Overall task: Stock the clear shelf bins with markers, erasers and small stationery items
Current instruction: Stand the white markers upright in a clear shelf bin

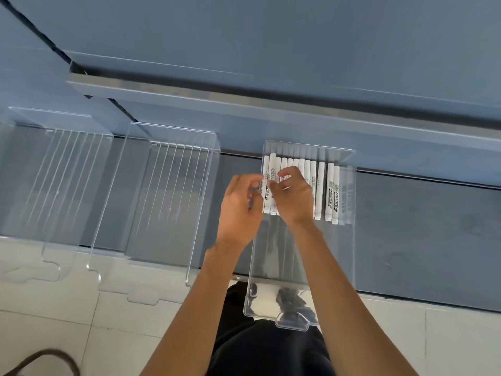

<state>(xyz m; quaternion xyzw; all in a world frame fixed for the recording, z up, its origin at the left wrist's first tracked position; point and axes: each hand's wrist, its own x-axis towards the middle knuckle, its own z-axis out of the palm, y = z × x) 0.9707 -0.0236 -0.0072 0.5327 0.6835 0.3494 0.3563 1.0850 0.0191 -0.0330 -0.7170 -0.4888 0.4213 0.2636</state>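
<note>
The markers (311,183) lie side by side in one row at the far end of the clear bin (353,240), white barrels pointing away from the person, the row running from under the fingertips of both hands out to the right of the right hand (294,198). That hand is bent over the left end of the row with fingers and thumb curled narrow, and it seems to pinch one or two markers there. The left hand (240,206) sits just beside it, at the bin's left wall, fingers also curled in, but motion blur hides whether it holds anything. I judge the step in hand to be seating markers at the left end, so it pays to lower each barrel flat and parallel to its neighbour, caps all the same way, and nudge it snug against the wall so none rides up on another. To the right of the right hand the row loosens, with a small gap between barrels and room near the right wall, which could be closed up afterwards. The near half of the bin, under both wrists, holds no markers. Left of the left hand stand two more clear bins (202,210) (67,185) on the blue shelf (406,226), with nothing visible in them
</note>
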